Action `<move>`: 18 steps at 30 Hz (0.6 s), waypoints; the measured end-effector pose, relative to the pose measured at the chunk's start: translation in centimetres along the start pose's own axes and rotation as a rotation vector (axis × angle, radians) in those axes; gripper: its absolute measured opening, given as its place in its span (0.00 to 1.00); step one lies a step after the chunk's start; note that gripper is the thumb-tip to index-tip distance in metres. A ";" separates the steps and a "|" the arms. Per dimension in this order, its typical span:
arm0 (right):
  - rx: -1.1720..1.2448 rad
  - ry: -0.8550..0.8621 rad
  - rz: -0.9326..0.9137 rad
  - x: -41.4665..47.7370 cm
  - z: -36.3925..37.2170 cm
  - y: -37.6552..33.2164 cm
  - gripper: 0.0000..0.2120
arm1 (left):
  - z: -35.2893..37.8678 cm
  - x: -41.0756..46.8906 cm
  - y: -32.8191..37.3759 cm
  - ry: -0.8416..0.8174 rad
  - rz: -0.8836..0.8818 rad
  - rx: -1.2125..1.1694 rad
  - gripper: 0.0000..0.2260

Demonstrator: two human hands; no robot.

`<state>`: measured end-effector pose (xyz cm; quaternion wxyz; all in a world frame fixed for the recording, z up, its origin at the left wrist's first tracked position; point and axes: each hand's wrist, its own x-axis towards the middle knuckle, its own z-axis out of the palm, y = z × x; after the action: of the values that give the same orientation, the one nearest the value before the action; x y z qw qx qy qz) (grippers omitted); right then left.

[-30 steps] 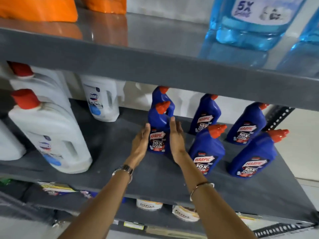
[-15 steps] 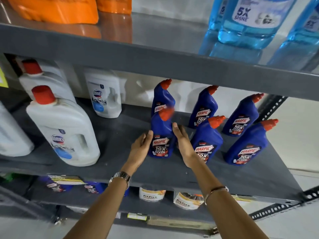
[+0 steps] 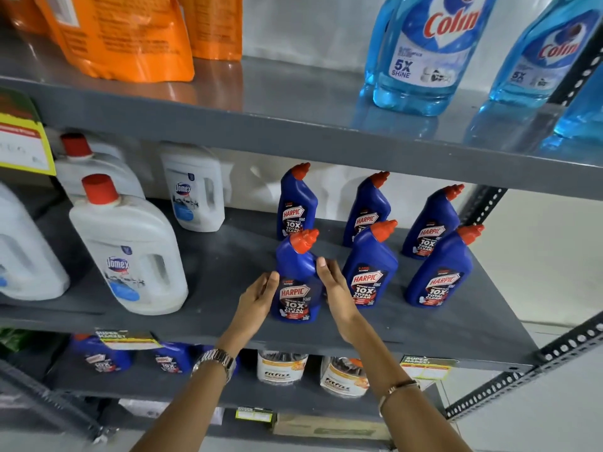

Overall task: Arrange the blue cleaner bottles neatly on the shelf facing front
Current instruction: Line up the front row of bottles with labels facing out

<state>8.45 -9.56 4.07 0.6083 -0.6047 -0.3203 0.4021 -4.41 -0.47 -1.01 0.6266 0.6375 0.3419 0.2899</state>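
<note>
Hands [image 3: 261, 296] [image 3: 336, 288] cupped front-left Harpic bottle [image 3: 295, 285], fingers open against its sides.
Six bottles stood label-forward on middle shelf [image 3: 212, 275] in two rows; spacing looked nearly settled.

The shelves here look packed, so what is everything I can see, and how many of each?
Harpic bottles: six, dark blue with red caps, middle shelf right, two rows of three, labels front.
Domex bottles: at least four, white, red caps on two, middle shelf left.
Colin bottles: at least two, clear blue, top shelf right.
Pouches: at least two, orange, top shelf left.
Fitfizz jars: two, white, bottom shelf.
More blue bottles: about three, bottom shelf left.
Left hand, right hand: flanking the front-left Harpic bottle, fingers open.
</note>
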 end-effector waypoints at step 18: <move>-0.006 0.834 -0.342 -3.6 -6.4 4.3 0.12 | 10.3 -8.2 -3.0 0.179 0.137 -0.230 0.09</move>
<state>11.90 -16.03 -0.25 0.7413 -0.6553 -0.1441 0.0166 -1.29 -13.22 -3.96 0.6413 0.5549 0.3168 0.4248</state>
